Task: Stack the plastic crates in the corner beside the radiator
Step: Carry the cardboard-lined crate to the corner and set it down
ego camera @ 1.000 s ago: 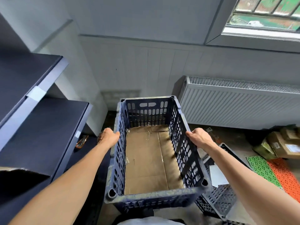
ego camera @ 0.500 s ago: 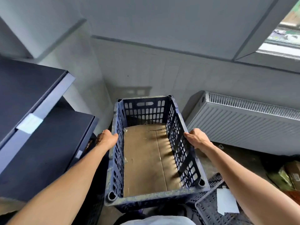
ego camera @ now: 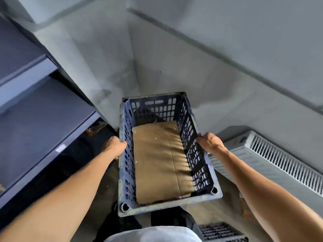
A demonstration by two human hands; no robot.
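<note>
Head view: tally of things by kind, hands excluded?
Crates: 2, blue crate held, dark crate at the bottom edge
Cardboard sheet: 1, inside the blue crate
Radiator: 1
Shelving unit: 1
Total: 5

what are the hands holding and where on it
The blue crate: left hand grips its left side rim, right hand its right side rim.

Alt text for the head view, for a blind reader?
A left hand and right hand hold a blue crate by its long sides, cardboard lining its floor. Dark shelves stand left, a white radiator right.
</note>
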